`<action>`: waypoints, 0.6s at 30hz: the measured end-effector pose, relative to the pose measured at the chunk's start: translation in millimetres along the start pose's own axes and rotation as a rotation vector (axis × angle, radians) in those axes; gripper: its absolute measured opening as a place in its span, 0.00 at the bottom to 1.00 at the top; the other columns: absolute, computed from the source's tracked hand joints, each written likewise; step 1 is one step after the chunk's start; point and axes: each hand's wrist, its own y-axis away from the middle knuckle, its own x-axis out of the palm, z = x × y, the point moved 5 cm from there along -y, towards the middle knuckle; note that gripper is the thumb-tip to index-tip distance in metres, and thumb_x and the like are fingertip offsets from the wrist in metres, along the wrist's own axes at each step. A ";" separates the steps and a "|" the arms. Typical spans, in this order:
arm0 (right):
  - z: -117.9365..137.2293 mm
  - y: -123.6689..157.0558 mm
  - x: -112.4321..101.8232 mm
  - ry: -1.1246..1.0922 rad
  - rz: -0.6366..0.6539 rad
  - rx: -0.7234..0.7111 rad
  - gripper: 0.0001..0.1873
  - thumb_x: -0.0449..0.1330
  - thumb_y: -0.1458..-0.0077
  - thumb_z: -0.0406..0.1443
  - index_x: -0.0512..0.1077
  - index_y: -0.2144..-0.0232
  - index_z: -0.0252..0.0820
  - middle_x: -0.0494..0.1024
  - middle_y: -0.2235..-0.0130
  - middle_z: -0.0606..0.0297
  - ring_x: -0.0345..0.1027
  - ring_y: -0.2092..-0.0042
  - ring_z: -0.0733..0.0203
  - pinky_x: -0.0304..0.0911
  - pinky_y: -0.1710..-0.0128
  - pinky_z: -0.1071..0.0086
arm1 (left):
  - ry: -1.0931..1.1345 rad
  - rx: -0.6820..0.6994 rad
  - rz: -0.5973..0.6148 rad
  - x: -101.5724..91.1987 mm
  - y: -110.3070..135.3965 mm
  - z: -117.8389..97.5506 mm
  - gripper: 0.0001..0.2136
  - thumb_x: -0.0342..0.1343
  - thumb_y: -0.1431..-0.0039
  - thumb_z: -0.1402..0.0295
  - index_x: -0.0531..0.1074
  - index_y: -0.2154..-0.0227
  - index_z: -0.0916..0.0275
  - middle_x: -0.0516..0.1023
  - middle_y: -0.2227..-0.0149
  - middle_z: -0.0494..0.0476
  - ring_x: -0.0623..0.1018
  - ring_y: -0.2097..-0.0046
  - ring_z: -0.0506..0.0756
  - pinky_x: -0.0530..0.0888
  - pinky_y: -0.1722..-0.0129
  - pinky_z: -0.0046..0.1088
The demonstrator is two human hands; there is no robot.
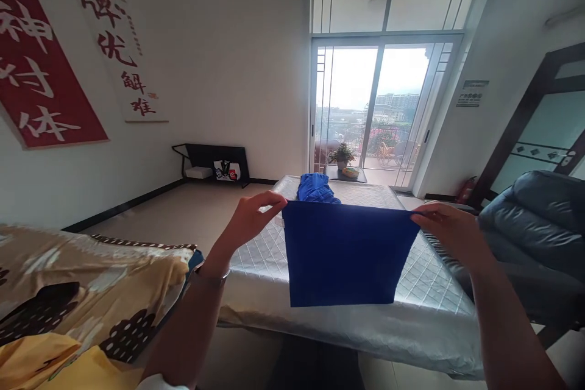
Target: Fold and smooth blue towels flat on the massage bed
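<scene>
Where blue cloth (347,256) hangs, the bed (quilted) (439,280) is partly hidden.

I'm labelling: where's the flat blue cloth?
In the head view, the cloth hangs right of centre, between left hand and right hand, before the quilted cover.

Both arms reach forward in front of the body, the hands raised well apart at nearly the same height, the left slightly higher. The left forearm (189,317) slants up and inward from the bottom edge of the view to the left wrist (219,261); the right forearm (507,311) slants up and inward from the lower right. The left hand (249,216) pinches with thumb and forefinger, their tips pointing inward. The right hand (450,228) mirrors it, fingertips pinched together and turned toward the left.
</scene>
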 end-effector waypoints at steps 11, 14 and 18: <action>1.8 17.2 -29.4 0.217 -0.096 -0.094 0.25 0.63 0.51 0.62 0.79 0.68 0.51 0.78 0.64 0.63 0.71 0.68 0.58 0.67 0.69 0.62 | 0.054 0.188 0.068 6.7 5.5 -35.1 0.12 0.55 0.34 0.57 0.81 0.60 0.57 0.84 0.59 0.54 0.83 0.57 0.54 0.79 0.53 0.31; 5.2 24.0 -42.9 0.329 -0.200 -0.014 0.27 0.61 0.51 0.64 0.79 0.67 0.51 0.76 0.70 0.62 0.70 0.71 0.56 0.64 0.69 0.59 | 0.128 0.209 0.068 13.2 9.8 -50.3 0.10 0.57 0.34 0.59 0.81 0.60 0.56 0.84 0.59 0.54 0.83 0.57 0.54 0.80 0.55 0.30; 0.8 22.7 -46.5 0.338 -0.306 0.173 0.24 0.61 0.47 0.59 0.77 0.60 0.50 0.74 0.78 0.66 0.71 0.74 0.53 0.62 0.67 0.58 | 0.235 0.216 0.138 34.0 17.0 -66.0 0.09 0.57 0.34 0.64 0.81 0.58 0.56 0.84 0.58 0.54 0.83 0.58 0.54 0.81 0.58 0.29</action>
